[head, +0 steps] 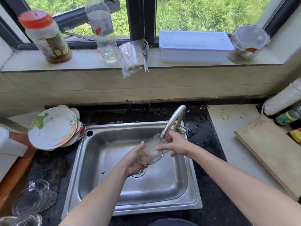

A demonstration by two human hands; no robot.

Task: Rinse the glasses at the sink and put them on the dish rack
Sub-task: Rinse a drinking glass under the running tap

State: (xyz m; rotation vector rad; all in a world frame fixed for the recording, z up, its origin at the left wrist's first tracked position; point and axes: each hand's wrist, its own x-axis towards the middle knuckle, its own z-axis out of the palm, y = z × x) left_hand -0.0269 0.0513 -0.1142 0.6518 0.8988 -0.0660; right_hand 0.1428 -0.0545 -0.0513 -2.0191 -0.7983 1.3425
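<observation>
The task is looking early to midway, as a judgement: one glass (150, 153) is being held over the sink (73, 185), tilted with its mouth up under the spout of the faucet (175, 118), and no glass is showing on a dish rack anywhere in view. The left hand (133, 160) is cupping the glass's base, its fingers curling round it. The right hand (176, 144) is resting against the upper part of the glass with its fingers fairly straight and spread, gripping nothing. Whether water is running is not plain.

Several more clear glasses (34, 198) are lying in a cluster on the dark tabletop at the near left of the sink (probably waiting their turn), so most of the rinsing seems to be left.

A stack of plates (52, 128) is leaning at the sink's far-left corner; whether a rack is sitting beneath them cannot be told. A wooden board (268, 152) is lying well apart on the right. On the window sill a red-lidded jar (47, 36), a plastic bottle (102, 30) and a white box (193, 46) are standing. Nothing is blocking the sink basin itself.
</observation>
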